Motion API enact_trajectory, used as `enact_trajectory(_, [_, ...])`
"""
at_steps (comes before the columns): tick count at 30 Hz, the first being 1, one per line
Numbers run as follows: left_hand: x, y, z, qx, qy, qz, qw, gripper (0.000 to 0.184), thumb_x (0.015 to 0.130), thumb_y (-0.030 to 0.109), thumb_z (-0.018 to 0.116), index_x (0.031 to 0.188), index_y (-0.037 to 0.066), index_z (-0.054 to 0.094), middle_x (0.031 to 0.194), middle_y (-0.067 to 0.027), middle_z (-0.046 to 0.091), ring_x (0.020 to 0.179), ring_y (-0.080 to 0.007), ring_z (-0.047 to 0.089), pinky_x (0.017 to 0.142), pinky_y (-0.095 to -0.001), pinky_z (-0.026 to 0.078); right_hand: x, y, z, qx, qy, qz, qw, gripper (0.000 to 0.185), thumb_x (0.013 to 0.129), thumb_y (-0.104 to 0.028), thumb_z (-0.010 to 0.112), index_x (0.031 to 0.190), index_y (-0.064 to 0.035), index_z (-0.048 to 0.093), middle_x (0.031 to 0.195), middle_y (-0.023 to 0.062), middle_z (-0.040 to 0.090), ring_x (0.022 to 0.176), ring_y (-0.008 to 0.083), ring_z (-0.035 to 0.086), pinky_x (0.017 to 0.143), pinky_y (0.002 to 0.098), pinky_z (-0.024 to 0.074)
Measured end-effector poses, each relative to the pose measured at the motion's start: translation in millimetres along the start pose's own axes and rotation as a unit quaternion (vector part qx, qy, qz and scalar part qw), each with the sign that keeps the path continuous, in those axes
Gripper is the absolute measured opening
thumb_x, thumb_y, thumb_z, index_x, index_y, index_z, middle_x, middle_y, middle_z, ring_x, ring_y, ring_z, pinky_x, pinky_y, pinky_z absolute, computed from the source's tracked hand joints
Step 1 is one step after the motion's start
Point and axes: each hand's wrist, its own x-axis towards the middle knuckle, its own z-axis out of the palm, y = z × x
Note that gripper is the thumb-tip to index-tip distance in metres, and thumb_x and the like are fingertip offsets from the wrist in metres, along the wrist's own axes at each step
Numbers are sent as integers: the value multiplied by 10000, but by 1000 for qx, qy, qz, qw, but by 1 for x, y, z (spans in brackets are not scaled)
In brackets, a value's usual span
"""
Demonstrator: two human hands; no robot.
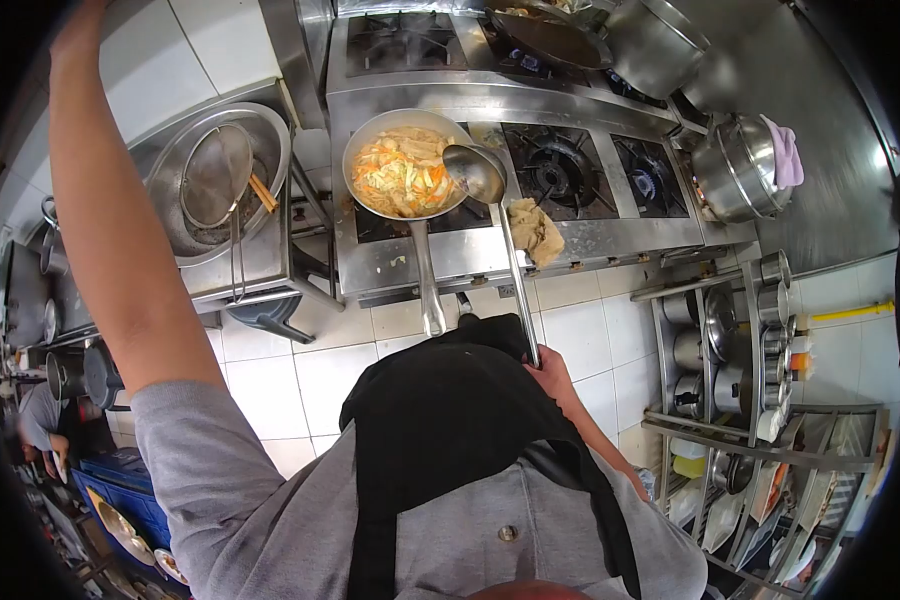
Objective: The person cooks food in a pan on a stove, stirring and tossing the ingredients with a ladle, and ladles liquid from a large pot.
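My right hand (553, 378) is wrapped round the lower end of a long steel ladle's (511, 265) handle. The ladle's bowl hangs over the right rim of a frying pan (428, 290). Shredded vegetables (405, 170), pale and orange, fill the pan, which sits on the front left burner with its handle toward me. Whether the bowl touches the food I cannot tell. My left arm reaches far up and left, and only the base of my left hand (78, 22) shows at the frame's top edge; its fingers are out of sight.
Left of the stove, a large metal basin (277, 180) holds a strainer (217, 175) and wooden chopsticks (262, 193). A brown cloth (535, 232) lies on the stove front. Lit burners (646, 185), a dark wok (550, 40) and steel pots (655, 50) stand right and behind. Another person (42, 415) is at far left.
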Motion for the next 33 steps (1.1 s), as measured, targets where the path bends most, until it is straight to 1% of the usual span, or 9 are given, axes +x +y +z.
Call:
enact_trajectory(6, [5,5,-10,-61,10,-12,998,177,969,176,503,922,62,630,791,-199,678,721,-380,661,615,-456,481,5,11,3,32,0,-4,999,157,808,-107,704,909,-12,630,740,62,610,689,167,577,686,324,498])
enact_trajectory(9, [9,32,-35,-318,81,-125,936,261,971,208,514,865,-2,626,763,-208,657,679,-332,634,628,-408,457,7,14,3,24,0,-6,1000,160,809,-114,707,903,-12,627,741,62,613,688,164,577,681,326,498])
enact_trajectory(12, [14,26,-24,-397,56,-169,900,317,964,235,534,826,-42,603,721,-202,621,642,-278,585,637,-375,436,8,13,1,24,-5,-6,1000,163,806,-117,712,898,-13,626,737,66,614,686,162,578,675,327,498])
enact_trajectory(14, [15,20,4,-273,136,-178,936,291,951,207,542,823,-51,587,701,-195,586,632,-256,547,637,-379,430,7,9,1,22,-3,-7,1000,164,804,-117,713,895,-13,624,731,66,611,682,162,576,670,326,496])
enact_trajectory(18, [14,16,2,-269,131,-171,939,277,946,193,538,820,-49,582,708,-201,585,640,-277,555,637,-394,429,6,11,1,24,7,-13,1000,157,805,-111,712,889,-15,621,711,63,594,667,161,561,652,323,486])
enact_trajectory(20, [16,15,-4,-341,-9,-207,917,264,980,85,411,716,66,404,742,-117,428,678,-199,432,718,-394,453,4,10,1,25,12,-18,999,157,805,-106,710,893,-11,620,708,65,590,662,161,555,647,323,482])
enact_trajectory(27, [18,23,-9,-360,5,-231,904,270,968,82,422,700,76,387,727,-107,421,644,-193,416,682,-386,452,-5,-6,-1,-23,60,-59,996,178,794,-90,705,920,-1,617,702,85,574,645,172,542,640,331,475])
enact_trajectory(30, [17,21,-5,-374,-1,-244,895,272,970,81,427,702,80,385,720,-107,411,646,-197,418,688,-410,450,-6,-20,-3,-13,56,-30,998,180,792,-87,705,924,-3,616,710,105,577,643,187,541,643,336,476])
enact_trajectory(33, [15,17,-2,-349,24,-195,916,264,970,80,442,709,71,401,725,-113,417,646,-197,430,680,-412,457,7,16,5,-15,48,-42,998,188,790,-87,711,924,-2,610,720,128,584,641,204,545,647,347,480])
